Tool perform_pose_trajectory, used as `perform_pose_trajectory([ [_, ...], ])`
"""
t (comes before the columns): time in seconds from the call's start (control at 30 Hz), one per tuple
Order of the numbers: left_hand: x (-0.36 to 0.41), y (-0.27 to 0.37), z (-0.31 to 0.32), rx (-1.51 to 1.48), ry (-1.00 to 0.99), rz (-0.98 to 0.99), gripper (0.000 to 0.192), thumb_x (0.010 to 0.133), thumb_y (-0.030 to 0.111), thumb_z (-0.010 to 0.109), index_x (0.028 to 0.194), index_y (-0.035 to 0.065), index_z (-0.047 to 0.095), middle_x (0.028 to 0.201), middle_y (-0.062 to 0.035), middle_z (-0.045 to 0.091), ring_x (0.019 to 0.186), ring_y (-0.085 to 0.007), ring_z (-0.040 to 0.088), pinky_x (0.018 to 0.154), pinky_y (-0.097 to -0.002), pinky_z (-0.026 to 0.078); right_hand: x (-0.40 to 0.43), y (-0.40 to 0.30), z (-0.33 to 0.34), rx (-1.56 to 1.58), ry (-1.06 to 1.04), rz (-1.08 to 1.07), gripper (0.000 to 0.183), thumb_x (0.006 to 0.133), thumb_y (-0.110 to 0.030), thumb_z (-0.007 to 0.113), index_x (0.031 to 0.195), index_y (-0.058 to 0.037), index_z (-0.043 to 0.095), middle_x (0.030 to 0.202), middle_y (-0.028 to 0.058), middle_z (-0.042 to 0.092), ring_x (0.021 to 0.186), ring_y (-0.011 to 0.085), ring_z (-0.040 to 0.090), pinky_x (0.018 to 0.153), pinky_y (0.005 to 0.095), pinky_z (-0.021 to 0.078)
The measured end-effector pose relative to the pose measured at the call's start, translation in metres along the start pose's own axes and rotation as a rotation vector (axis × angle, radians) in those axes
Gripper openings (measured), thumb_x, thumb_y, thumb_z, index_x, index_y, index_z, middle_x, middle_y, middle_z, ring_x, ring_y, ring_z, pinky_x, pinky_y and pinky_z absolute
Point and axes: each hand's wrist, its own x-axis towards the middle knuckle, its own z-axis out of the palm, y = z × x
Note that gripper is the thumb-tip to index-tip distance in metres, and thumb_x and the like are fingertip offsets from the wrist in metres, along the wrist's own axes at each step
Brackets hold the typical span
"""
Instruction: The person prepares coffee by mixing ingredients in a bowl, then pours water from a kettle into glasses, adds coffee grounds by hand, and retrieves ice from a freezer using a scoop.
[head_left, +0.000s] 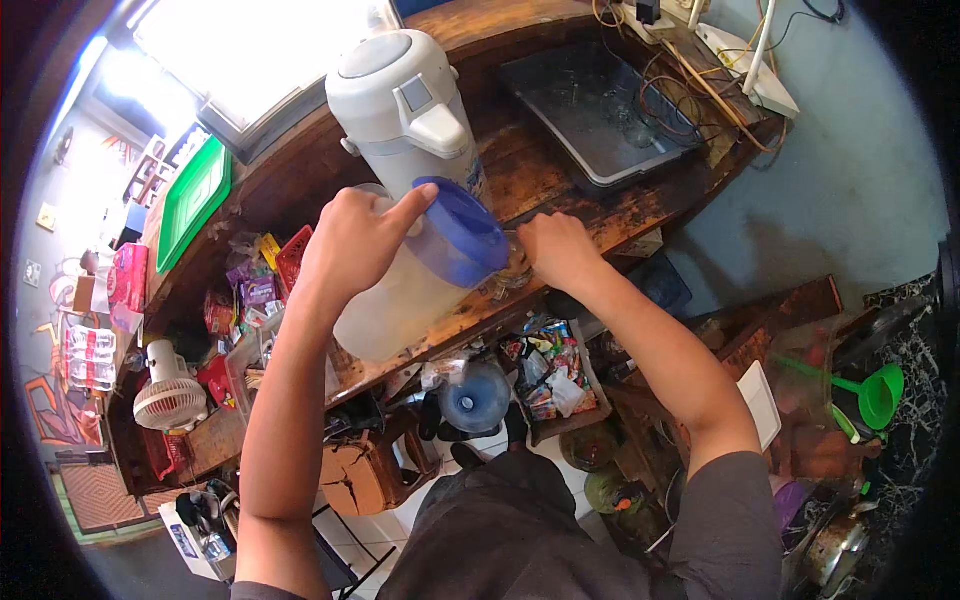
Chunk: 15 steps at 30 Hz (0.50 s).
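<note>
My left hand (356, 236) grips a cloudy translucent plastic pitcher (397, 307) at its upper left side, the thumb near the rim of its blue lid (461, 232). The pitcher is tilted over the front edge of the wooden counter (525, 161). Just right of the lid, my right hand (559, 247) is closed at the top of a small clear glass container (514, 262); what its fingers hold is hidden. Behind the pitcher stands a white pump thermos (405, 97), upright on the counter.
A black plastic tray (600, 112) lies at the back right, beside tangled cables and a white router (772, 90). Left are a green tray (195, 202), snack packets (255, 289) and a small fan (169, 390). Below the counter are a blue water bottle (474, 397) and a box of wrappers (559, 375).
</note>
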Motion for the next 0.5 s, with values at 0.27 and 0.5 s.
perform_pose_trajectory([
  [0.27,-0.025,-0.068,-0.02,-0.334,0.112,-0.042,0.057,0.09,0.052,0.06,0.059,0.0036,0.058,0.051,0.002,0.044,0.047,-0.0067,0.04,0.046,-0.0275,0.03,-0.002,-0.003,-0.006,-0.048,-0.096,0.007,0.013,0.079,-0.008,0.057,0.077,-0.0013,0.068,0.079,0.0203,0.066,0.079,0.0378,0.067,0.07,0.047,0.0546],
  [0.5,-0.07,-0.145,-0.018,-0.701,0.421,-0.122,0.05,0.097,0.036,0.057,0.055,0.0132,0.043,0.052,0.0087,0.033,0.046,-0.0014,0.026,0.043,-0.025,0.016,0.003,-0.001,0.005,-0.055,-0.083,0.014,0.015,0.087,-0.016,0.058,0.088,-0.0022,0.064,0.08,0.0202,0.066,0.077,0.0404,0.065,0.069,0.051,0.0519],
])
